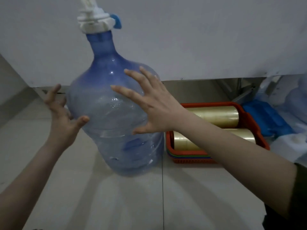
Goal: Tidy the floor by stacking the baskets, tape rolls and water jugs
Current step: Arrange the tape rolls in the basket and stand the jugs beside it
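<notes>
Fingers (126, 93) of right hand (154, 110) spread wide apart, palm toward the near face of the water jug (114, 117), whether touching the plastic or just off it impossible to tell. Fingers of left hand (62, 117) also splayed and curled at the jug's left flank, thumb tip pressed against or right at the wall; nothing clamped by either hand. Jug upright on the pale tiled floor (99, 196), slightly tilted in the wide-angle view, close to the white wall (199, 39). Translucent blue plastic, deeper blue at the shoulder and neck, nearly clear and scuffed lower down, ribbed bands around the body, apparently no water inside. White pump cap (94, 22) with a blue spout tab fitted on the neck, its top cut off by the upper edge. Just right of the jug, nearly touching its base: a red-orange plastic basket (249, 120) on top of a nested stack, coloured rims of the lower baskets visible as thin stripes beneath it. Inside the top basket, two long rolls of clear yellowish tape (216, 115) lying on their sides, one behind the other, partly hidden by the right forearm. Farther right, blurred blue and clear plastic shapes (269, 118), too indistinct to name. Dark sleeve edge (300, 188) at the right arm's upper end.
</notes>
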